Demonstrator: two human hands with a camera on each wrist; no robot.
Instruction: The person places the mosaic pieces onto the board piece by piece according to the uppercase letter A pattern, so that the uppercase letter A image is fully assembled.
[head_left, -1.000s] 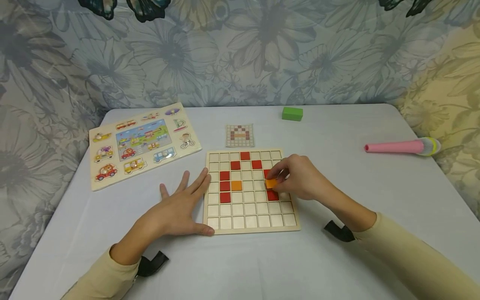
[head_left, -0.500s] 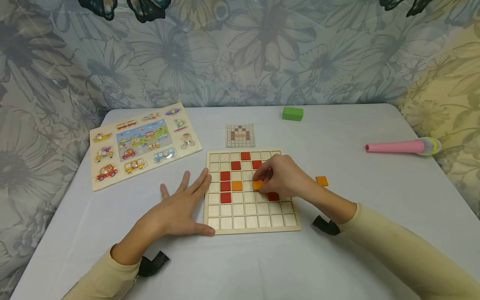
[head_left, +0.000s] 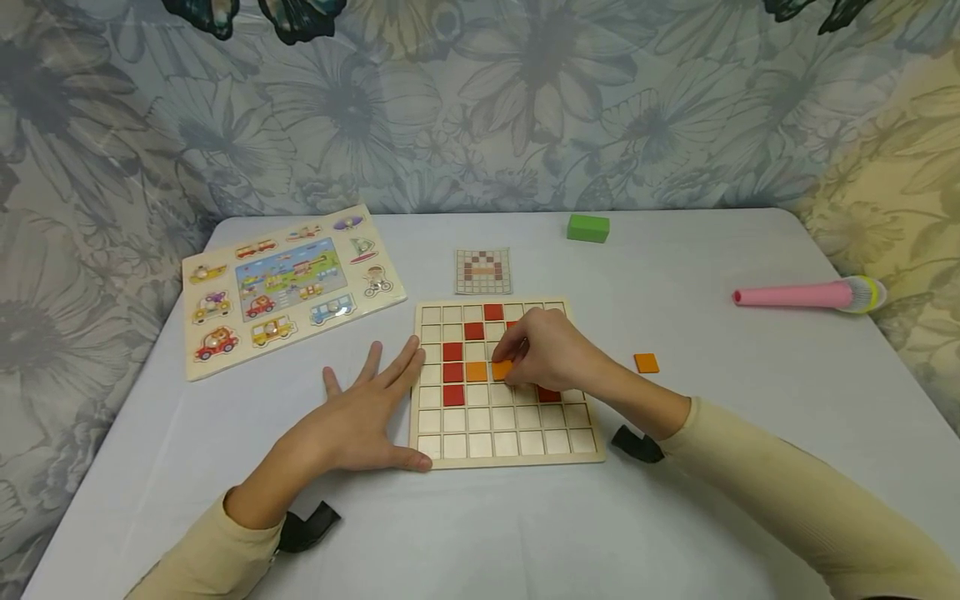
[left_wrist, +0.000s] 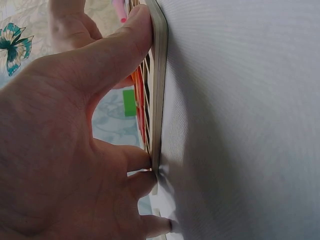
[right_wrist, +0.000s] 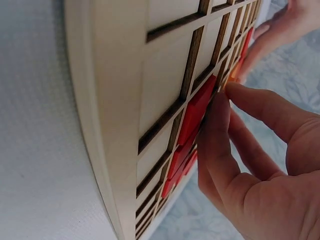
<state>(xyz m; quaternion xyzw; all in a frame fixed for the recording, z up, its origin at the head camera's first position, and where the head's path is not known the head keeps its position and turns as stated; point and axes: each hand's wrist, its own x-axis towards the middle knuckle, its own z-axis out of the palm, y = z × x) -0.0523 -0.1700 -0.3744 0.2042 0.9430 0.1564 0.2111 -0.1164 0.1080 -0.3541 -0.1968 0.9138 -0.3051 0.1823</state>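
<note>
A wooden grid board (head_left: 510, 461) lies in the middle of the head view, with several red tiles (head_left: 453, 373) and an orange tile (head_left: 476, 372) in its cells. My right hand (head_left: 551, 350) is over the board and pinches a second orange tile (head_left: 502, 370) between thumb and fingers, just right of the first. That hand hides some tiles on the board's right half. My left hand (head_left: 360, 421) is spread along the board's left edge, its thumb at the near corner. In the left wrist view, thumb and fingertips touch the board's edge (left_wrist: 159, 100).
A loose orange tile (head_left: 647, 363) lies right of the board, below a pink toy microphone (head_left: 795, 295). Behind the board are a small pattern card (head_left: 482, 272) and a green block (head_left: 588, 228). A picture puzzle board (head_left: 288, 325) stands at the left.
My right hand has moved left across the board with the orange tile, from the right-hand columns to the middle. The loose orange tile has come into view beside the forearm. The left hand stays.
</note>
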